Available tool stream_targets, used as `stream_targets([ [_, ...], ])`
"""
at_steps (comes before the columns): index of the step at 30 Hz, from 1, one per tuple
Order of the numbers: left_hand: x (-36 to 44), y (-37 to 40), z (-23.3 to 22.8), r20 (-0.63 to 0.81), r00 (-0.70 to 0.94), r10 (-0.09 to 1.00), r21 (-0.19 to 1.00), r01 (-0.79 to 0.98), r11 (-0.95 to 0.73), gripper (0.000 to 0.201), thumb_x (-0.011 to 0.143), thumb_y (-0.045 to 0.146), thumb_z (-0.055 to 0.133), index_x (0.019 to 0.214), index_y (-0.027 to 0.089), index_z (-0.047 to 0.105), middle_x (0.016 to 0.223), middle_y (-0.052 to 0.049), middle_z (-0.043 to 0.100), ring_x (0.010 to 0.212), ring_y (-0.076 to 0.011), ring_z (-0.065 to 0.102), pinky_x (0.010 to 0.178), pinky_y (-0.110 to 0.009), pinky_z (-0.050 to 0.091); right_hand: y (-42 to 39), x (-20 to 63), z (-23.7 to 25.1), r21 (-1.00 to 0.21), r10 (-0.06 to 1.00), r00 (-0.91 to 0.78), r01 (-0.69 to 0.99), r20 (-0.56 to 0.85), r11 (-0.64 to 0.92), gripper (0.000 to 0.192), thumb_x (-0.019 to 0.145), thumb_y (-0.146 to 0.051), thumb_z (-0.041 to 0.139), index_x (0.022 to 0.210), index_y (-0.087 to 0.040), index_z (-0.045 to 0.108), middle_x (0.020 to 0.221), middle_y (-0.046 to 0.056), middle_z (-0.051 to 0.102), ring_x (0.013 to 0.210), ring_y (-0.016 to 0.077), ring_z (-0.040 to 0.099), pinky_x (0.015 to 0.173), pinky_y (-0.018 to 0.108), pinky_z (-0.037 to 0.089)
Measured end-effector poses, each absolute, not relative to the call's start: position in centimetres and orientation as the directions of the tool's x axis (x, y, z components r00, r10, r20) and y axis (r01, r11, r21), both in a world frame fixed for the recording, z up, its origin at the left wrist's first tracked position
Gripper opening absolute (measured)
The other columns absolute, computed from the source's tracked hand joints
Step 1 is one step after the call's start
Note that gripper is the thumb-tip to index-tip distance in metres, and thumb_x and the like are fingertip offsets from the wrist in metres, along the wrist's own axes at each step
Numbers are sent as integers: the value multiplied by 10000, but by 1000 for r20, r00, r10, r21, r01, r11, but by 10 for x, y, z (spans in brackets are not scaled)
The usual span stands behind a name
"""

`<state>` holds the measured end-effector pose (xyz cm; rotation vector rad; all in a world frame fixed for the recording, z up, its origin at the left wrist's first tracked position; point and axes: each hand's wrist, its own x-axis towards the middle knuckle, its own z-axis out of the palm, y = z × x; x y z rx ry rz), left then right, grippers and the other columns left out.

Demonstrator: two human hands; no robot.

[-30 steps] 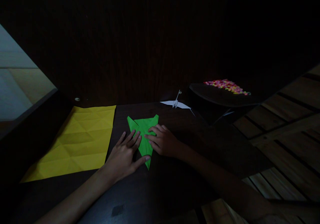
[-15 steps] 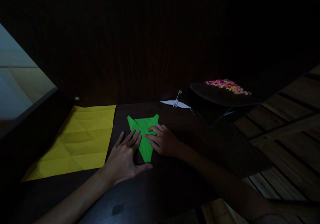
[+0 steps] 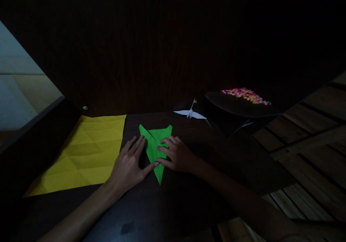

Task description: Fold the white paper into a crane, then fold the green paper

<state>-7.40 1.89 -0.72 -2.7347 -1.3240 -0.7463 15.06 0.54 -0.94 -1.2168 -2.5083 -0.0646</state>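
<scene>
Head view shows my left hand (image 3: 128, 166) lying flat and released on the desk (image 3: 189, 198), its thumb tip pressing the left edge of the green paper (image 3: 155, 148). My right hand (image 3: 175, 154) rests loosely curled on the paper's right side, fingertips pushing down, grasping nothing. I think I am flattening a fold right now. The next move needs a firm, even press along the crease so the paper does not slide.

The green paper lies flat in the middle of the desk, between my hands. Its long line runs away from me, with the sharp tip pointing toward me and two corners far off. A yellow sheet (image 3: 86, 152) lies to the left. A white paper crane (image 3: 191, 113) sits farther back.
</scene>
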Motion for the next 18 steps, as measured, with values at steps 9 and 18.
stream_targets([
  [9,-73,22,-9,406,405,819,429,707,-562,268,821,441,658,879,179,666,1106,-120,645,1063,-318,558,913,-500,493,4,147,-9,-118,766,-545,784,342,610,417,922,-497,536,1133,-154,643,1114,130,603,999,279,496,820,411,399],
  [18,-67,17,-1,163,313,935,809,501,-309,273,802,384,675,1004,201,677,772,-9,744,697,-199,699,690,-335,565,4,144,-10,-186,782,-508,782,361,594,463,914,-529,541,1145,-140,638,1088,135,612,1004,281,510,825,416,438],
])
